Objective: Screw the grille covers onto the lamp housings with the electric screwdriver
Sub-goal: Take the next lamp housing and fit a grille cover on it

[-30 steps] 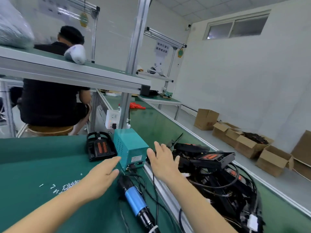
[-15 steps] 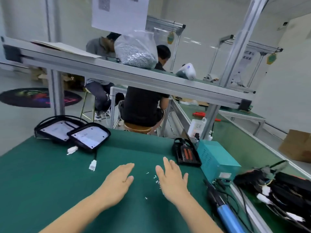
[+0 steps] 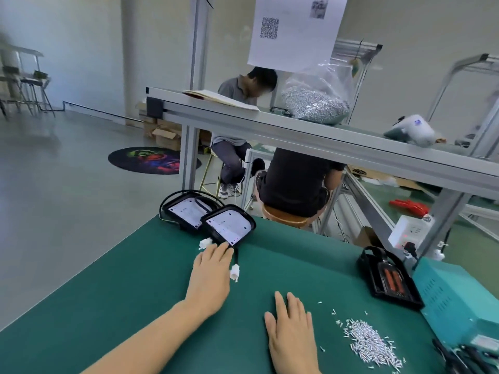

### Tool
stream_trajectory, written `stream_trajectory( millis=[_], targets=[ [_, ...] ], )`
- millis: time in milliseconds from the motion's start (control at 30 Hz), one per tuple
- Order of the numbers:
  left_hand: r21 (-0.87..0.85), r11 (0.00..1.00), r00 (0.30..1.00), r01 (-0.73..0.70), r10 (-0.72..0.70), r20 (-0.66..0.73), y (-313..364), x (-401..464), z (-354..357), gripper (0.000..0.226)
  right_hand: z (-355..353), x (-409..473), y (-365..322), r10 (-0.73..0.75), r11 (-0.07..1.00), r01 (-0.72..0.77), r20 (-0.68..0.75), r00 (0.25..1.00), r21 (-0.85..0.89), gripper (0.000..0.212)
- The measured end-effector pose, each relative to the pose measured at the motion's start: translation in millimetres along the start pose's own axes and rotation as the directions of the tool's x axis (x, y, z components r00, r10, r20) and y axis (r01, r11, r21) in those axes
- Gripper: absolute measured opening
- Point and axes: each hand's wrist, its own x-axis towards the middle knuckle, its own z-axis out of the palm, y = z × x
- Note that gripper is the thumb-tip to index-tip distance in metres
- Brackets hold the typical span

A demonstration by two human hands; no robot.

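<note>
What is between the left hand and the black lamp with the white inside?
Nothing visible. The left hand already reaches the near black lamp housing with the white inside, fingertips at its front edge. Only its white plug lies beside the hand.

Two lamp housings (image 3: 189, 213) (image 3: 228, 224) are sitting at the far edge of my counter (image 3: 121, 292), each trailing one white connector (image 3: 204, 242) (image 3: 234, 272). One grille cover (image 3: 388, 279) is lying beside one teal power box (image 3: 459, 300), one heap of screws (image 3: 370, 344) is spreading nearby, and two people are sitting beyond.
</note>
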Motion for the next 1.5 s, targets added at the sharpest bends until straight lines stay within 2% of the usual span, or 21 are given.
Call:
stream_trajectory(
  millis=[67,200,367,600,700,767,967,1133,1333,1400,1500],
  targets=[
    [0.121,0.993,1.000,-0.010,0.012,-0.023,-11,19,-3,0.058,2,2,0,0.014,0.999,-0.013,0.005,1.000,-0.048,0.055],
    [0.349,0.932,0.995,-0.097,0.080,0.065,-26,60,-7,0.065,-5,10,-2,0.014,0.997,-0.009,0.064,0.998,-0.076,0.056],
    [0.480,0.834,0.961,-0.274,0.211,0.182,-27,84,-2,0.040,-12,17,-6,0.002,0.998,0.005,0.098,0.995,-0.070,0.057],
    [0.438,0.800,0.912,-0.410,0.370,0.178,-26,92,-2,0.043,-1,15,-5,0.011,0.995,-0.007,0.047,0.999,-0.095,0.056],
    [0.444,0.757,0.848,-0.479,0.530,0.010,-22,83,-15,0.039,4,10,-3,0.000,0.997,0.002,0.032,0.999,-0.073,0.055],
    [0.388,0.757,0.798,-0.526,0.597,-0.084,-16,71,-24,0.043,5,9,-2,-0.004,0.999,0.006,0.027,1.000,-0.049,0.055],
    [0.134,0.787,0.720,-0.602,0.608,-0.335,7,10,-39,0.040,0,12,0,0.003,1.000,-0.003,0.000,1.000,0.016,0.051],
    [-0.001,0.787,0.748,-0.617,0.586,-0.312,16,-49,-45,0.030,-13,23,-1,-0.002,0.992,0.000,0.010,1.000,0.129,0.043],
    [-0.042,0.795,0.770,-0.605,0.572,-0.282,23,-83,-35,0.022,-20,21,-3,0.040,0.980,-0.043,0.021,0.999,0.195,0.034],
    [-0.033,0.793,0.766,-0.608,0.575,-0.287,27,-85,-32,0.021,-25,17,-8,0.101,0.928,-0.095,0.002,0.995,0.359,0.030],
    [-0.046,0.792,0.766,-0.609,0.571,-0.296,32,-85,-30,0.022,-33,4,-12,0.183,0.796,-0.149,0.002,0.983,0.587,0.030]
  ],
)
